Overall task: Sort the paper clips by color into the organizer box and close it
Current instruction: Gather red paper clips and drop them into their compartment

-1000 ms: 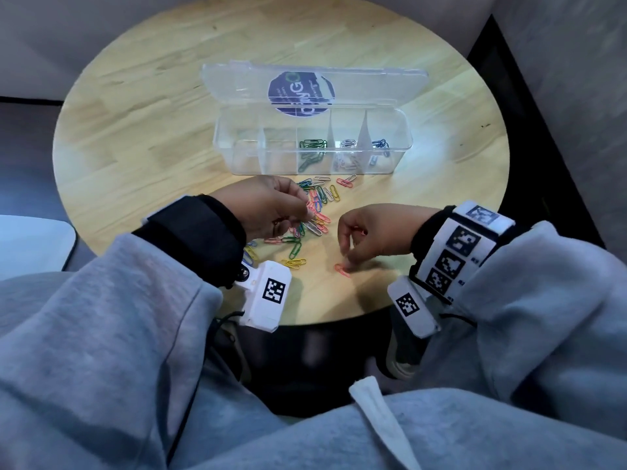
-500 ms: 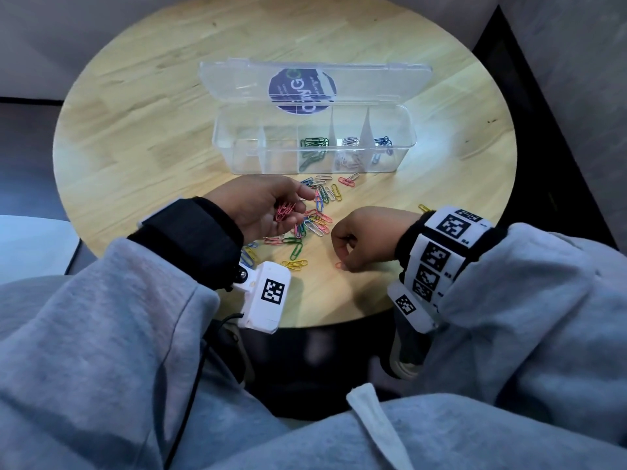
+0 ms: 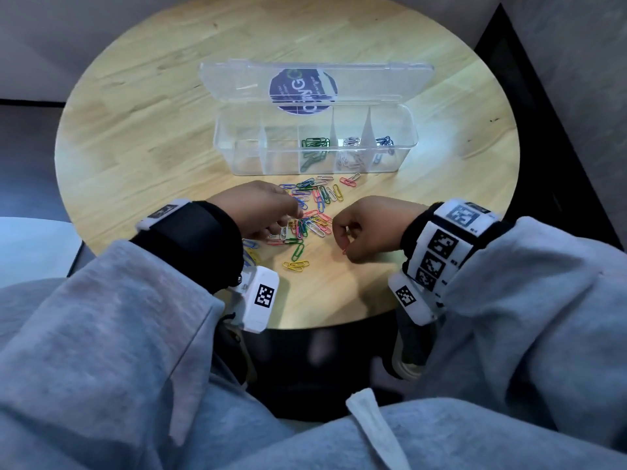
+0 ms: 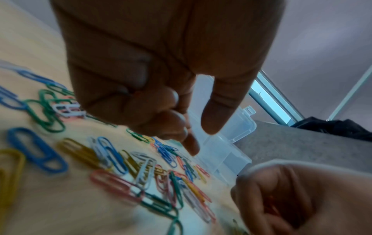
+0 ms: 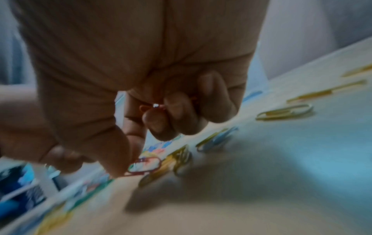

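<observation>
The clear organizer box [image 3: 403, 157] stands open on the round wooden table [image 3: 135, 147], its lid [image 3: 237, 83] laid back. Green clips [image 3: 315, 144], white clips [image 3: 351, 142] and blue clips [image 3: 385, 140] lie in three separate compartments. A mixed pile of paper clips [image 3: 319, 215] lies in front of the box. My left hand [image 3: 288, 220] hovers palm down over the pile's left side; its curled fingers [image 4: 153, 101] hold pink clips, with index and thumb extended. My right hand [image 3: 346, 242] pinches a pink clip [image 5: 144, 165] by thumb and index, more pink clips [image 5: 153, 106] tucked in its curled fingers.
Yellow clips [image 3: 297, 265] and a green clip [image 3: 298, 251] lie apart near the table's front edge. The box's two left compartments show no clips. Grey walls stand beyond the table, and a white surface [image 3: 30, 245] sits low at the left.
My left hand, palm up with pink clips half a second ago, has turned palm down over the pile. My right hand has picked up the pink clip that lay near the front edge.
</observation>
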Demonstrator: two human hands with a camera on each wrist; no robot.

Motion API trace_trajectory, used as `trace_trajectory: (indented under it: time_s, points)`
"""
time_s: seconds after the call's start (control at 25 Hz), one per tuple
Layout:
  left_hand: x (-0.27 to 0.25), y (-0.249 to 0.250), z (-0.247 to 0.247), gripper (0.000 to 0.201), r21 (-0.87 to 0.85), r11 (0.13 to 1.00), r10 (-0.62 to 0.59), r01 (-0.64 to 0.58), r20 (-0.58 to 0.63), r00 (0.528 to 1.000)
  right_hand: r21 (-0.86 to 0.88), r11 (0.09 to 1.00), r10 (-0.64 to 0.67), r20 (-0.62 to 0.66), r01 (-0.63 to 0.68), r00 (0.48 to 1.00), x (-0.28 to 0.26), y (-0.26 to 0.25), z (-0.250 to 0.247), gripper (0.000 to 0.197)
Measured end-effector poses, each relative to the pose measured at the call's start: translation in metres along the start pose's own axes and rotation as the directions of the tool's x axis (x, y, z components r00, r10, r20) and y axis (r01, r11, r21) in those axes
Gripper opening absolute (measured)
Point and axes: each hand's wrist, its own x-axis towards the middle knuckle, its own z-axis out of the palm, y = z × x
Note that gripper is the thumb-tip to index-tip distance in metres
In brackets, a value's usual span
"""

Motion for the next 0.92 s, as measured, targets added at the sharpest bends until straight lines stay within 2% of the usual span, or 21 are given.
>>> trace_trajectory:
  time_s: [0.08, 0.16, 0.2, 0.28, 0.36, 0.44, 0.52, 0.56, 0.64, 0.68, 0.72, 0.8, 0.84, 0.88, 0.92]
  points:
    - [0.002, -0.005, -0.003, 0.011, 0.185, 0.982, 0.038, -0.032, -0.030, 0.999, 0.175, 0.983, 0.049, 0.007, -0.049, 0.999, -0.001, 0.004, -0.009, 0.014]
    - [0.002, -0.007, -0.004, 0.022, 0.283, 0.959, 0.039, -0.023, -0.053, 0.998, 0.400, 0.911, 0.106, 0.013, -0.102, 0.994, 0.001, 0.009, -0.020, 0.021]
    - [0.002, -0.007, -0.004, 0.023, 0.306, 0.952, 0.034, -0.014, -0.060, 0.998, 0.525, 0.843, 0.134, 0.005, -0.117, 0.991, 0.002, 0.011, -0.024, 0.022]
    - [0.004, -0.007, -0.003, 0.024, 0.315, 0.949, 0.020, 0.000, -0.060, 0.998, 0.763, 0.634, 0.192, 0.003, -0.127, 0.981, 0.002, 0.013, -0.030, 0.023]
    - [0.007, -0.007, -0.004, 0.026, 0.308, 0.951, 0.016, 0.003, -0.058, 0.998, 0.892, 0.432, 0.221, 0.033, -0.129, 0.975, 0.002, 0.014, -0.032, 0.023]
    - [0.008, -0.007, -0.005, 0.024, 0.295, 0.955, 0.031, -0.013, -0.057, 0.998, 0.942, 0.315, 0.212, 0.045, -0.112, 0.976, 0.002, 0.014, -0.033, 0.023]
    - [0.008, -0.008, -0.002, 0.015, 0.274, 0.960, 0.067, -0.051, -0.050, 0.997, 0.958, 0.266, 0.195, 0.057, -0.109, 0.979, 0.003, 0.014, -0.034, 0.025]
    - [0.007, -0.009, 0.000, 0.011, 0.269, 0.961, 0.078, -0.062, -0.050, 0.996, 0.956, 0.271, 0.190, 0.063, -0.114, 0.980, 0.003, 0.013, -0.033, 0.028]
    - [0.008, -0.011, 0.002, 0.009, 0.275, 0.959, 0.091, -0.072, -0.057, 0.994, 0.929, 0.339, 0.198, 0.082, -0.146, 0.977, 0.007, 0.010, -0.031, 0.026]
    - [0.009, -0.012, 0.002, 0.010, 0.267, 0.961, 0.089, -0.072, -0.055, 0.994, 0.897, 0.409, 0.207, 0.086, -0.166, 0.974, 0.008, 0.007, -0.029, 0.022]
    - [0.010, -0.012, 0.002, 0.011, 0.253, 0.965, 0.082, -0.067, -0.052, 0.995, 0.824, 0.537, 0.221, 0.067, -0.178, 0.973, 0.009, 0.004, -0.027, 0.017]
    - [0.012, -0.012, 0.002, 0.012, 0.236, 0.969, 0.084, -0.067, -0.064, 0.994, 0.479, 0.859, 0.225, -0.038, -0.180, 0.974, 0.010, -0.001, -0.025, 0.010]
    - [0.013, -0.013, 0.002, 0.015, 0.244, 0.967, 0.093, -0.071, -0.079, 0.992, 0.285, 0.944, 0.202, -0.092, -0.168, 0.975, 0.011, -0.004, -0.024, 0.009]
    - [0.013, -0.013, 0.003, 0.017, 0.260, 0.962, 0.104, -0.077, -0.093, 0.990, 0.167, 0.973, 0.182, -0.122, -0.160, 0.976, 0.012, -0.008, -0.022, 0.009]
    - [0.013, -0.012, 0.005, 0.019, 0.274, 0.958, 0.114, -0.082, -0.102, 0.988, 0.129, 0.979, 0.173, -0.127, -0.157, 0.977, 0.012, -0.011, -0.020, 0.009]
